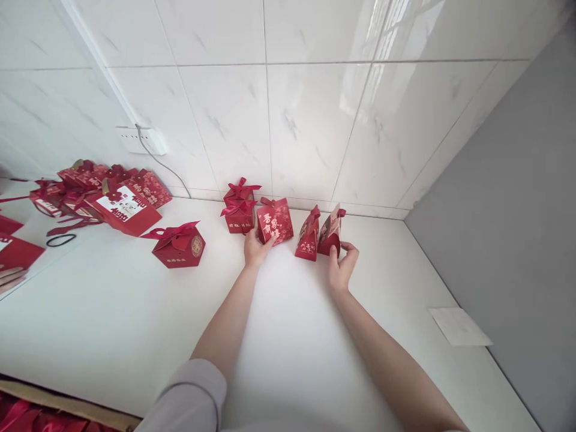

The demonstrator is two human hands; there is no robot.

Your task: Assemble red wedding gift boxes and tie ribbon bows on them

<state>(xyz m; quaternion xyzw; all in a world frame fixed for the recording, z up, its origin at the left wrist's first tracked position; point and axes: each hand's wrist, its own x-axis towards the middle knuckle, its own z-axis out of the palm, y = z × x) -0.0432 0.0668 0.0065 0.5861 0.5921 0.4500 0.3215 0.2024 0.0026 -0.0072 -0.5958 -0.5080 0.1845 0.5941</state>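
A red box with white lettering (275, 222) stands near the wall, and my left hand (257, 246) is closed on its lower left edge. My right hand (344, 264) grips the right-hand triangular red box (330, 233), thumb on its front and fingers at its right side. Between my hands another triangular red box (308, 235) stands upright, just left of the one in my right hand. Two small bow-tied boxes (239, 217) stand one in front of the other, left of my left hand. Further left is a red hexagonal box (180, 247) with a ribbon.
A pile of red boxes and bags (112, 195) lies at the back left, near a black loop (61, 240). Part of another person's hand (11, 279) shows at the left edge. A cardboard carton (67, 403) is at bottom left; a white square (459, 326) lies right.
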